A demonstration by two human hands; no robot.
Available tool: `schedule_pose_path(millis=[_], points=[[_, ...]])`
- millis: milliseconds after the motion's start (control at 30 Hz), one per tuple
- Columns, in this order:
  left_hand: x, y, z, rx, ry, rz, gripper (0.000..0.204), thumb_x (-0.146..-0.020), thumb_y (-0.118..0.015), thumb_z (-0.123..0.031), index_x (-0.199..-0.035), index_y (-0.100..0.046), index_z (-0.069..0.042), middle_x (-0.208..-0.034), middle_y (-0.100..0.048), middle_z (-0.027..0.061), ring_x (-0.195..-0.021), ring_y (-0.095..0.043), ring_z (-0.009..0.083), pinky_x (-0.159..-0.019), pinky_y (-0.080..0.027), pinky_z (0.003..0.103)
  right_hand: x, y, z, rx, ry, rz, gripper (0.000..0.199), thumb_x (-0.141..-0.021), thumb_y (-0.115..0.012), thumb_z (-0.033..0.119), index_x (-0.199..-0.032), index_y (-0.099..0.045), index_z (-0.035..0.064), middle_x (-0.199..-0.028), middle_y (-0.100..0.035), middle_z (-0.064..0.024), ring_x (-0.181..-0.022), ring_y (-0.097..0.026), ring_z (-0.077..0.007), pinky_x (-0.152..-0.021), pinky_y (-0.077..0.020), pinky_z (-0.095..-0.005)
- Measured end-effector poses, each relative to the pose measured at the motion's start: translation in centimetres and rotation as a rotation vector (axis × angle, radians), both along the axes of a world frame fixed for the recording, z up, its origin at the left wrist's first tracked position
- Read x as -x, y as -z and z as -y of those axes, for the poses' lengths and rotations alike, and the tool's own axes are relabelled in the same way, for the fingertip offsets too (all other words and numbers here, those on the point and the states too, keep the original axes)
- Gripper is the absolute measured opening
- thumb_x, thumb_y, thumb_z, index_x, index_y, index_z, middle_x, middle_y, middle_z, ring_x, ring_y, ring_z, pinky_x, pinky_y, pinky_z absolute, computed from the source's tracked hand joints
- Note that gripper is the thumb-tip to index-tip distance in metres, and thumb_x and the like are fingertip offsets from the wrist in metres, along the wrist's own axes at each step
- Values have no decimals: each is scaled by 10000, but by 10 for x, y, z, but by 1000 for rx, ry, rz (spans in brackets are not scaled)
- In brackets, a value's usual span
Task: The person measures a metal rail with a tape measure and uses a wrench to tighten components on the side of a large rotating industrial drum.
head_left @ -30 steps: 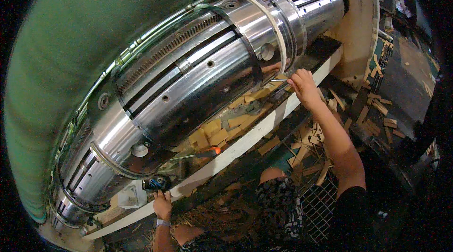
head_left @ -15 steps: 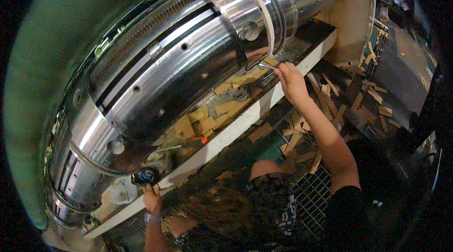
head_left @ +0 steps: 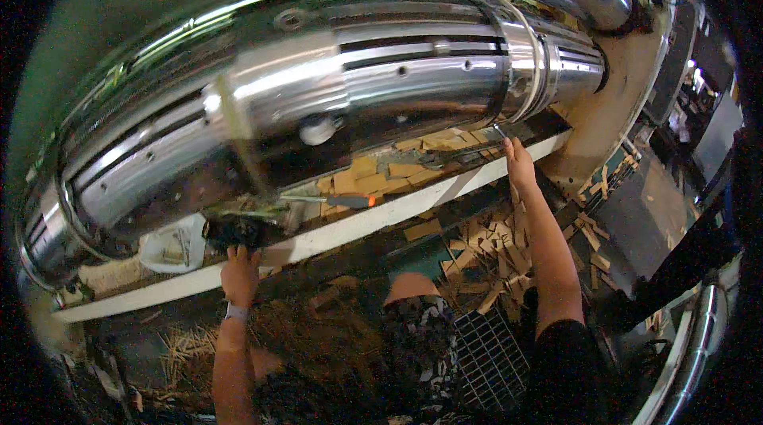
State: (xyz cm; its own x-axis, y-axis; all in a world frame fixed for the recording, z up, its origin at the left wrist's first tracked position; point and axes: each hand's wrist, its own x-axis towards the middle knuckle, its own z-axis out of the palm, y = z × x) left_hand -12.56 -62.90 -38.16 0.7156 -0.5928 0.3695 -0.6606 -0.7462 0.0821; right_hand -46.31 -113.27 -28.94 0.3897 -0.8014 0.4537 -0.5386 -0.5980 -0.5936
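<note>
My left hand (head_left: 240,272) is at the lower left, its fingers closed against a dark, blurred black object (head_left: 232,231) beside the white rail. What kind of object it is does not show. Farther right, my right hand (head_left: 518,164) grips a slim metal tool (head_left: 499,131), its tip pointing toward the steel cylinder (head_left: 421,83). The fingers cover most of this tool. Between my hands, a screwdriver (head_left: 350,201) with a black and orange handle lies along the ledge.
A white rail (head_left: 373,222) runs along the near side of the cylinder. Cardboard pieces (head_left: 369,174) lie on the ledge; many more scraps (head_left: 501,254) litter the area below, beside a metal grate (head_left: 493,357). A white plastic tub (head_left: 175,244) stands left of the black object.
The view has turned, so the cylinder and rail lie more level. My left hand stays at the black object and my right hand keeps the slim tool near the cylinder's right part.
</note>
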Motion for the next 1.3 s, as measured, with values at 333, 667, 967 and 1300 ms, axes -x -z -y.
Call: schedule_pose_path(millis=[333, 667, 967, 1300], points=[[2, -7, 8, 33, -67, -154, 357, -865, -483, -383, -910, -488, -29, -1109, -463, 241, -654, -573, 367, -509, -476, 449, -5, 8, 1, 25, 47, 136, 470, -906, -390, 422, -827, -533, -19, -668, -497, -170, -599, -445, -289, -581, -368, -389], [-13, 9, -13, -6, 70, 36, 363, -858, -526, -302, -1026, -479, 16, -971, -477, 236, -621, -560, 373, -466, -462, 422, 3, 21, 4, 23, -4, 441, 382, -906, -447, 337, -766, -460, -18, -613, -435, -122, -574, -366, -223, -566, -359, -344], [-25, 14, -1, -159, -67, -9, 494, -882, -445, -388, -1126, -457, 41, -1098, -473, 276, -754, -561, 410, -580, -477, 455, 0, 7, -8, 333, -75, 220, 350, -851, -524, 305, -673, -465, 9, -652, -481, -177, -659, -459, -367, -607, -354, -441], [-16, 3, 3, -126, -17, -69, 507, -873, -456, -388, -1124, -451, 53, -1124, -470, 282, -777, -567, 399, -606, -478, 457, -7, -15, -11, 462, -113, 117, 351, -836, -537, 322, -669, -495, 17, -659, -515, -162, -690, -496, -350, -624, -369, -430]])
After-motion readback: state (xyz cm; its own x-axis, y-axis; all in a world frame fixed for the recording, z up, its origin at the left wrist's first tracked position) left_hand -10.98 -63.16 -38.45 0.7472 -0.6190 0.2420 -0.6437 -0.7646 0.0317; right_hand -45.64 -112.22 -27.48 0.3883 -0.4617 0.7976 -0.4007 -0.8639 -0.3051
